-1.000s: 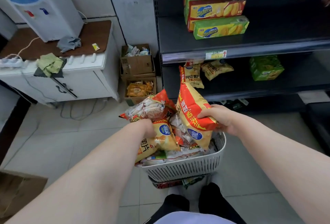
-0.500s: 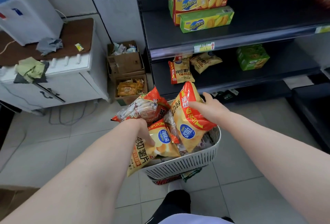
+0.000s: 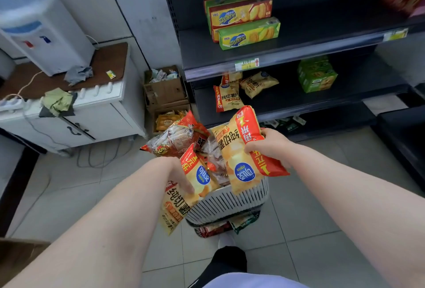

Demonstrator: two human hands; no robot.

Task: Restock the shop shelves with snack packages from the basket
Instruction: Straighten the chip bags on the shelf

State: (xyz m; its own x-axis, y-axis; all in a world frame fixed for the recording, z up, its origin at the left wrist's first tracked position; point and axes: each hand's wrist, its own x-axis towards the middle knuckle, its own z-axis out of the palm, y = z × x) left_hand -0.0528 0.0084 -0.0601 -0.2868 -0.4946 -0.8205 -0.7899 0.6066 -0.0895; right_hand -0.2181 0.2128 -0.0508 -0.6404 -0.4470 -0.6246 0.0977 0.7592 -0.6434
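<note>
- Dark trouser leg (image 3: 226,262) and shoe tip (image 3: 226,239) sat at 6 o'clock on the tiled floor.
- Left hand (image 3: 180,172), forearm in from 7 o'clock, was clamped on the left chip bag (image 3: 181,205) with the thumb across its front. That bag hung over the basket's 9 o'clock rim.
- Right hand (image 3: 270,146), forearm in from 5 o'clock, had its fingers curled round the red edge of the right chip bag (image 3: 239,156). It was held tilted over the basket's 3 o'clock side.
- Hands were apart, one bag each.
- White slotted basket (image 3: 227,205) sat just below view centre, heaped with snack packs. Flat packets (image 3: 216,229) showed beneath it.
- Sausage pack (image 3: 177,138) lay on the heap at the basket's 11 o'clock.
- Cardboard boxes (image 3: 165,91) were stacked at 11 o'clock, beside the foot of the shelf unit.
- Lower shelf (image 3: 333,94) at 1 o'clock held shelf chip bags (image 3: 227,98) and, well apart to their 3 o'clock, a green box (image 3: 317,74).
- Upper shelf (image 3: 333,32) at 12–1 o'clock carried stacked biscuit boxes (image 3: 241,15).
- Counter (image 3: 108,62) at 10 o'clock bore a water dispenser (image 3: 41,32) and a green rag (image 3: 58,101).
</note>
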